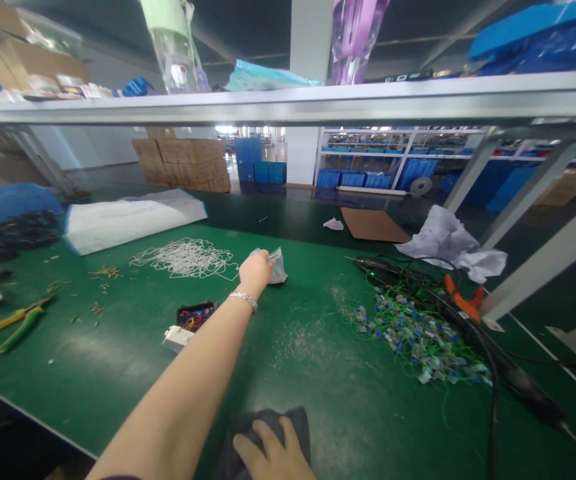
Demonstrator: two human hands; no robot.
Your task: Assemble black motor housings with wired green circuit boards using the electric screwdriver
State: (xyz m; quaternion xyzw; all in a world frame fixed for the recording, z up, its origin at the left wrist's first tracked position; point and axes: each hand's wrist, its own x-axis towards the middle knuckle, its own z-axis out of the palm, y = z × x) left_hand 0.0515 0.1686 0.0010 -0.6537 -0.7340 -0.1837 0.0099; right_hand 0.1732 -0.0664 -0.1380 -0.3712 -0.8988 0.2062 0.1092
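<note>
My left arm stretches out over the green table [118, 373]. My left hand [255, 270], with a bracelet at the wrist, grips a small clear plastic bag [277, 265] that rests near the middle of the table. At the near edge my right hand [268, 453] lies flat on a dark grey cloth [295, 423], fingers spread. A tangle of white cords [185, 258] lies just left of the bag. Below my forearm sit a small black tray of coloured wires [195, 315] and a white connector block [177, 338].
A pile of green wires with blue-and-white tags [413, 333] lies right, beside black cables [473, 333], orange-handled cutters [461, 300] and crumpled white paper [448, 243]. Yellow-green pliers [11, 323] lie left. A white sheet [128, 219] and cardboard piece [373, 225] lie farther back. A metal shelf [318, 100] spans overhead.
</note>
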